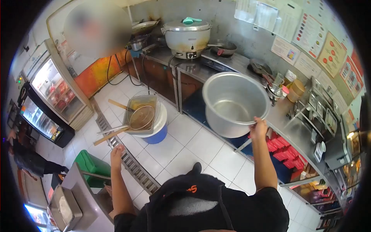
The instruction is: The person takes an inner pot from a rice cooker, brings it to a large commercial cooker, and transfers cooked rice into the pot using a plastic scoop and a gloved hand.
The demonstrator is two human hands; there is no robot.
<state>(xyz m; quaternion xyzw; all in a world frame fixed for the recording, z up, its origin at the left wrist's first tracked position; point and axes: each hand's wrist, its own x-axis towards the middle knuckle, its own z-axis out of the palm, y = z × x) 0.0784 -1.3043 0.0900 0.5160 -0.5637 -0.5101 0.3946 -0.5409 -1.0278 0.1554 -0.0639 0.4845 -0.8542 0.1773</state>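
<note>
At my far left a person in dark clothes is near the glass-door fridges, and nearer me a metal tray lies on the side counter, with a green bin just beyond. My left hand hangs in the air by that counter, near the floor grate, holding nothing; its fingers look loosely together and a little bent, though blur hides exactly how they part. Past it, on the white tiles, sits a blue-bottomed bucket, with a round strainer and wooden handles across its top. Behind, on the steel counter, stands a big lidded cooker with a green scoop on its lid. To the right, the wide silver pot, its inside bare, is tipped towards me in front of the counter. My right hand grips its near right rim, fingers bent around the metal edge. Farther right, red boxes are stacked beneath the worktop.
</note>
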